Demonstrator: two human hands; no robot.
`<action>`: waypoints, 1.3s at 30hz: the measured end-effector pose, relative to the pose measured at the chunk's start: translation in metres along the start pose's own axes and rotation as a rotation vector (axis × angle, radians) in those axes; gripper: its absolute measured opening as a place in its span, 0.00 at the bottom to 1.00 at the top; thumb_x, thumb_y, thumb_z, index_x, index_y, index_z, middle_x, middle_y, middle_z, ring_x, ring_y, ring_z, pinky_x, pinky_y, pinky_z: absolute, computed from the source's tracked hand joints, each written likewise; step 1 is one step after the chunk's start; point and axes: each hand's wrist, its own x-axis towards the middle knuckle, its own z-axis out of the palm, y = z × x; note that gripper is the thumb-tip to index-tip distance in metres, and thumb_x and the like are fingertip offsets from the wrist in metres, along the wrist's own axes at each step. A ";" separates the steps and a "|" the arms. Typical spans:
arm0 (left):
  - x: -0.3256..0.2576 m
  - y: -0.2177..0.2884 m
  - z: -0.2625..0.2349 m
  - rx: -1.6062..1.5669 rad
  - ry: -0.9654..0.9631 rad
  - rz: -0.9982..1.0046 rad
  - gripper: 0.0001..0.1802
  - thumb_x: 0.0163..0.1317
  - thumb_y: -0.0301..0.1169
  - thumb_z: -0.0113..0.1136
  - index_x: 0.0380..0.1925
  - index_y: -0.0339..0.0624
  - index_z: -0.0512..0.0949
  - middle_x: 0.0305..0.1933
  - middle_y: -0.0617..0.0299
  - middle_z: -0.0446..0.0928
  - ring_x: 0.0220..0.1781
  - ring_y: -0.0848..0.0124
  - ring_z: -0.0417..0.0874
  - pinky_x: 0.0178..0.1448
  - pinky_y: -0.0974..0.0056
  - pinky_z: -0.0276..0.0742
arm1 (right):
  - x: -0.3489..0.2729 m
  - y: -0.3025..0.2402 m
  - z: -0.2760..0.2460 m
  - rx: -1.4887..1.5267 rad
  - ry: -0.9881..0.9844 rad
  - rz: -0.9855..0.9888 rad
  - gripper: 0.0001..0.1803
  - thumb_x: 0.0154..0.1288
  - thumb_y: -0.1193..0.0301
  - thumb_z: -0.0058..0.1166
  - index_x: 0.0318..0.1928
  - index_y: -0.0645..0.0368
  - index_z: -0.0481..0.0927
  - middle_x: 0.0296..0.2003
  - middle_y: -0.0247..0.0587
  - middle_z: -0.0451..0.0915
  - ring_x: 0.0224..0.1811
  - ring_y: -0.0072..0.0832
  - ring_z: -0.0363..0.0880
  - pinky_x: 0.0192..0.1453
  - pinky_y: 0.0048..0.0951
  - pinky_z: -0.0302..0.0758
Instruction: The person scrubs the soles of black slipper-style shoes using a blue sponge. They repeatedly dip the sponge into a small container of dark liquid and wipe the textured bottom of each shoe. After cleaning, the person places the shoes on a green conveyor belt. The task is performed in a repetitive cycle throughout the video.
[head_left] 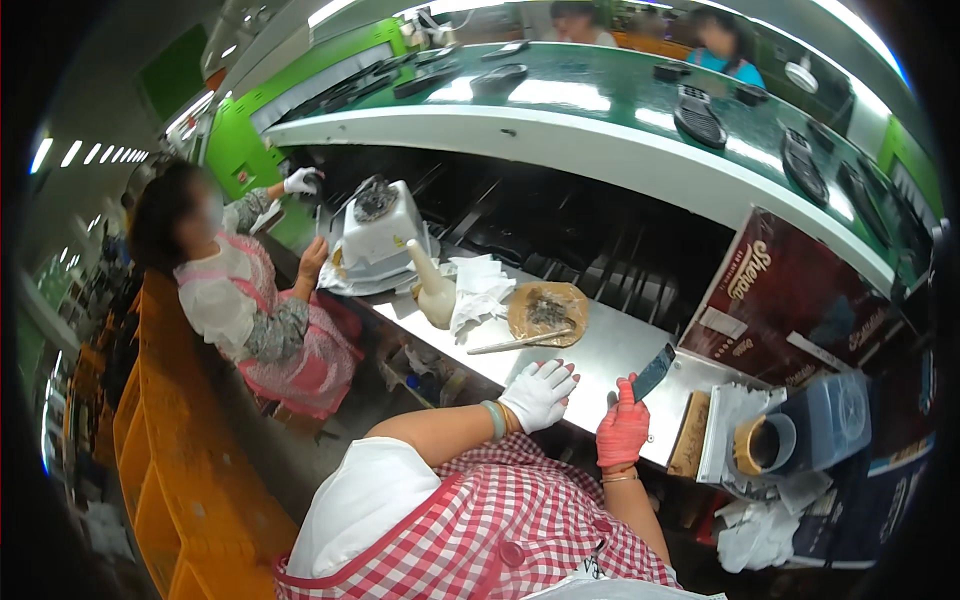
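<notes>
My left hand (540,393), in a white glove, rests flat on the steel worktop (610,350) with its fingers spread and nothing in it. My right hand (624,428), in a red glove, grips a small dark flat rectangular part (653,372) and holds it tilted above the worktop edge. A brown dish (547,313) with dark small pieces lies beyond my left hand, a thin stick (518,343) lying across its near side.
A cream squeeze bottle (433,290), white cloths (480,285) and a white tub (380,230) stand to the left. A dark red carton (790,300), a wooden block (691,433) and a tape roll (765,443) sit to the right. A seated person (250,300) works at left; a green conveyor (620,100) carries dark parts.
</notes>
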 end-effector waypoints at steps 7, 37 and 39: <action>0.000 0.004 -0.003 -0.016 0.005 -0.015 0.25 0.46 0.36 0.55 0.48 0.41 0.72 0.51 0.57 0.71 0.54 0.63 0.70 0.52 0.57 0.68 | -0.007 0.011 0.010 0.196 -0.054 0.040 0.22 0.53 0.83 0.42 0.51 0.62 0.72 0.51 0.61 0.73 0.44 0.53 0.75 0.48 0.43 0.72; -0.012 -0.006 0.017 -0.378 0.031 0.021 0.23 0.52 0.36 0.54 0.47 0.37 0.72 0.55 0.49 0.70 0.60 0.56 0.69 0.62 0.52 0.63 | 0.004 -0.020 0.011 -0.231 0.027 0.094 0.16 0.56 0.77 0.45 0.46 0.62 0.75 0.28 0.55 0.77 0.29 0.52 0.76 0.34 0.44 0.72; -0.010 -0.008 0.014 -0.392 0.036 0.009 0.22 0.51 0.36 0.54 0.45 0.37 0.73 0.53 0.49 0.72 0.58 0.56 0.70 0.60 0.52 0.65 | 0.005 -0.018 0.012 -0.278 -0.067 0.173 0.16 0.58 0.73 0.47 0.47 0.61 0.75 0.25 0.54 0.76 0.28 0.51 0.74 0.31 0.44 0.71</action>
